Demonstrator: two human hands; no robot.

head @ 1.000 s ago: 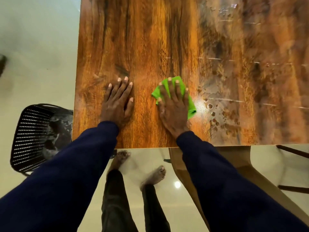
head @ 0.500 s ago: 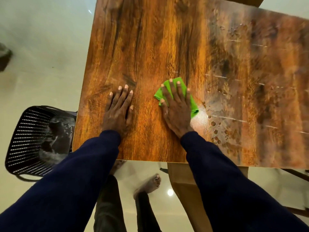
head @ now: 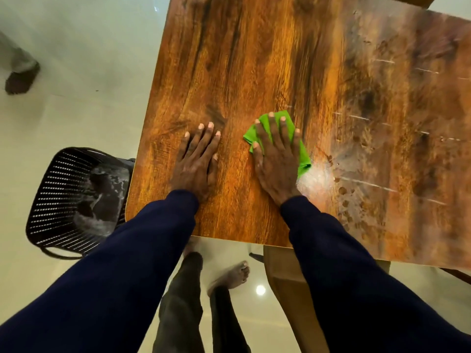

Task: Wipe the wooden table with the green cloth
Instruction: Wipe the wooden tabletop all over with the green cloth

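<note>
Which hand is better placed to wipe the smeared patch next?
Right. The right hand presses the green cloth flat, next to the smears; the left hand lies bare on the wooden table, farther off.

text: none can be read anywhere in the frame.
table (head: 254, 59): wood grain with pale streaks and spots at right; no letters or numbers legible.
cloth (head: 304, 161): plain green, centre of frame; no tag or brand legible.
</note>
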